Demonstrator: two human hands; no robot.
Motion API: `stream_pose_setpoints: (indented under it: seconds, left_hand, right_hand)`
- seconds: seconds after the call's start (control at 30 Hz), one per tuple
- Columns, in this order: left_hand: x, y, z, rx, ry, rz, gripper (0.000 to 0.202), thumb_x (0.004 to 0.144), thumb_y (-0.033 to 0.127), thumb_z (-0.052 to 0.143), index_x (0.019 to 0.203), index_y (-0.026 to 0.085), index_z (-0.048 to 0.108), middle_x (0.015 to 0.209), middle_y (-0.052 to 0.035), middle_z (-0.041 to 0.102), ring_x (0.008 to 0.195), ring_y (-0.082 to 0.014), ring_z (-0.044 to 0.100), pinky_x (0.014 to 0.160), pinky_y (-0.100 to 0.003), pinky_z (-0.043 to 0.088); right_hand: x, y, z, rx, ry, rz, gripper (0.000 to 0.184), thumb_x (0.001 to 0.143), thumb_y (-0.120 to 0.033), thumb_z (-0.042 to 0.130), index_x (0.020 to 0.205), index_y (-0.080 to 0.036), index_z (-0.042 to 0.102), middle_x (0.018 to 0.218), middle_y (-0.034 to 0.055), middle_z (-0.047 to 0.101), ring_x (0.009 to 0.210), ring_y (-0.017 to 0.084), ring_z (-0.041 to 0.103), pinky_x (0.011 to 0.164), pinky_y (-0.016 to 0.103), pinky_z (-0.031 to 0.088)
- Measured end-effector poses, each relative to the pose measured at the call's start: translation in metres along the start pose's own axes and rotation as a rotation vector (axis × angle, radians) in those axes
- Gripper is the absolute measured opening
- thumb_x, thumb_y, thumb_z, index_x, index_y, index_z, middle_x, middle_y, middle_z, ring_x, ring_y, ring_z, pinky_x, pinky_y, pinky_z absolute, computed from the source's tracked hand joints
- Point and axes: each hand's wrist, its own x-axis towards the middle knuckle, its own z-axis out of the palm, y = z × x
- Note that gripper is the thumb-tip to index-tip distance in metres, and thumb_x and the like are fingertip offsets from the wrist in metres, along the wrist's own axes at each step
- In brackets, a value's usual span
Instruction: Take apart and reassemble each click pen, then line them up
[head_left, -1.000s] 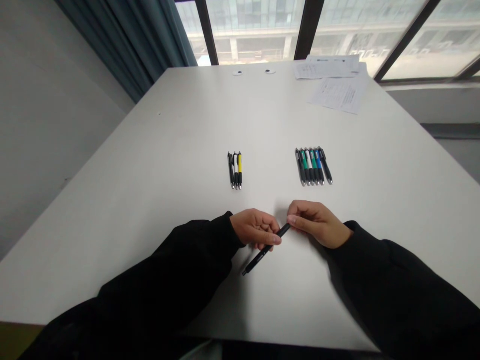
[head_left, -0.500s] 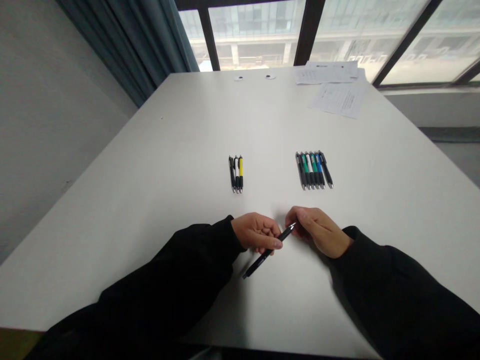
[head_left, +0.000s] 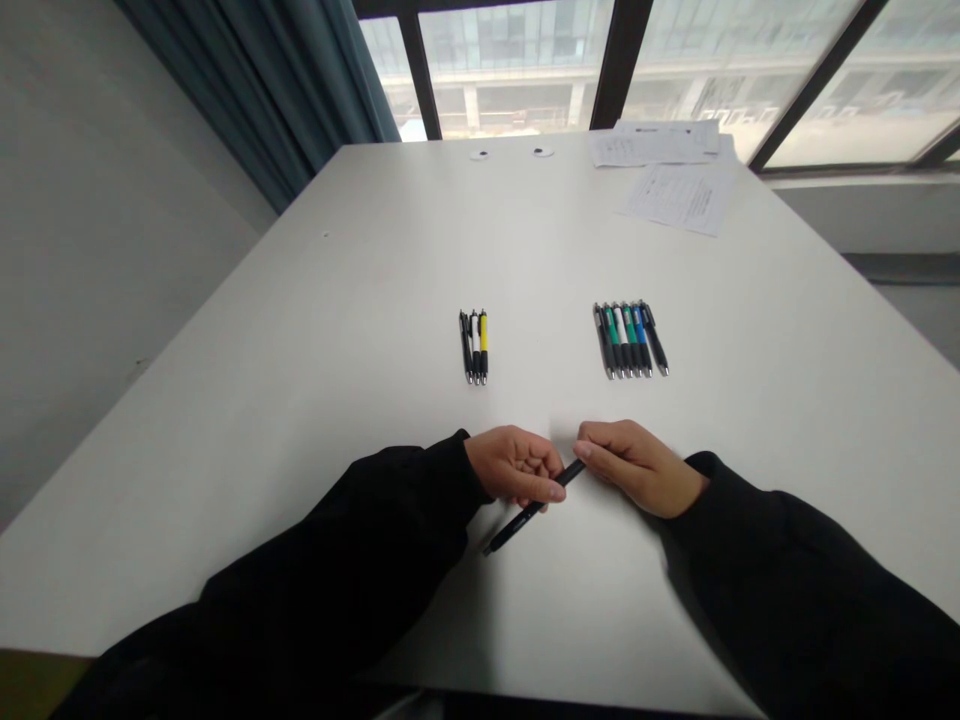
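A black pen [head_left: 517,523] slants between my two hands, above the near part of the white table [head_left: 360,300]. My left hand [head_left: 517,466] is closed round its middle, thumb on top. At the pen's upper right end, the fingers and thumb of my right hand [head_left: 634,465] pinch the tip, which they hide. Beyond my left hand lies a small group of pens [head_left: 475,348], with black, white and yellow barrels. Beyond my right hand a row of several pens [head_left: 628,340] lies side by side, in black, green, white and blue.
Printed papers [head_left: 675,185] overlap at the far right of the table. Two small white oval pieces [head_left: 544,153] with dark spots lie along the back edge. Behind stand windows [head_left: 517,70] and a blue curtain [head_left: 255,80]; a grey wall [head_left: 112,200] is on the left.
My right thumb and fingers have closed over the pen's tip, which showed bare beside them before. My left hand keeps its hold on the pen.
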Motion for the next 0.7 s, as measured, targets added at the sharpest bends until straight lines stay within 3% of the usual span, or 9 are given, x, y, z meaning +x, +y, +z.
stream_pose_setpoints:
  seconds: [0.1,0.2,0.3,0.4,0.5,0.57,0.7]
  left_hand:
    - [0.000,-0.002,0.000,0.003,-0.023,0.013,0.040,0.065,0.041,0.084,0.080,0.011,0.064,0.062,-0.0002,0.066,0.046,-0.0053,0.055,0.044,-0.016,0.042]
    - [0.001,0.000,0.001,-0.053,0.009,0.022,0.041,0.064,0.041,0.085,0.079,0.010,0.063,0.064,-0.0017,0.067,0.046,-0.0065,0.057,0.045,-0.017,0.045]
    - [0.004,0.003,0.001,-0.198,0.117,0.134,0.045,0.062,0.042,0.087,0.078,0.010,0.060,0.068,-0.0054,0.070,0.050,-0.0105,0.063,0.050,-0.021,0.052]
    - [0.009,0.004,-0.002,-0.322,0.314,0.283,0.045,0.060,0.038,0.088,0.080,0.009,0.060,0.070,-0.0070,0.071,0.057,-0.0139,0.068,0.057,-0.024,0.056]
    - [0.013,0.004,-0.004,-0.404,0.496,0.338,0.044,0.060,0.035,0.089,0.083,0.009,0.062,0.069,-0.0050,0.071,0.062,-0.0153,0.069,0.060,-0.025,0.057]
    - [0.013,0.004,-0.005,-0.416,0.550,0.334,0.044,0.061,0.037,0.087,0.086,0.009,0.064,0.068,-0.0045,0.070,0.062,-0.0156,0.070,0.059,-0.025,0.057]
    - [0.009,0.004,-0.003,-0.326,0.486,0.239,0.051,0.061,0.043,0.086,0.093,0.007,0.067,0.065,-0.0051,0.069,0.053,-0.0157,0.067,0.049,-0.025,0.054]
  right_hand:
    - [0.002,-0.001,0.000,-0.012,-0.010,0.007,0.048,0.095,-0.048,0.050,0.060,-0.019,0.034,0.057,-0.0059,0.028,0.053,0.009,0.027,0.050,0.025,0.026]
    - [0.000,0.000,0.002,0.097,0.013,0.002,0.047,0.097,-0.050,0.044,0.062,-0.019,0.040,0.056,-0.0046,0.038,0.053,0.009,0.033,0.051,0.025,0.029]
    - [-0.002,0.001,0.006,0.297,-0.023,-0.005,0.037,0.092,-0.052,0.054,0.082,-0.017,0.051,0.066,-0.0012,0.053,0.057,0.010,0.044,0.054,0.025,0.035]
    - [-0.002,0.003,0.009,0.386,-0.014,0.054,0.031,0.085,-0.043,0.069,0.091,-0.018,0.051,0.067,-0.0023,0.056,0.057,0.010,0.046,0.054,0.024,0.038]
    - [0.000,0.009,0.008,0.421,0.144,0.070,0.026,0.083,-0.036,0.071,0.092,-0.017,0.055,0.064,-0.0040,0.053,0.052,0.008,0.046,0.049,0.022,0.037]
    - [0.002,0.013,0.004,0.476,0.277,0.072,0.026,0.081,-0.035,0.074,0.091,-0.017,0.059,0.061,-0.0053,0.050,0.048,0.008,0.044,0.042,0.021,0.034]
    - [0.007,0.018,-0.006,0.660,0.507,0.125,0.028,0.076,-0.038,0.077,0.085,-0.019,0.058,0.056,-0.0051,0.052,0.042,0.008,0.043,0.034,0.019,0.029]
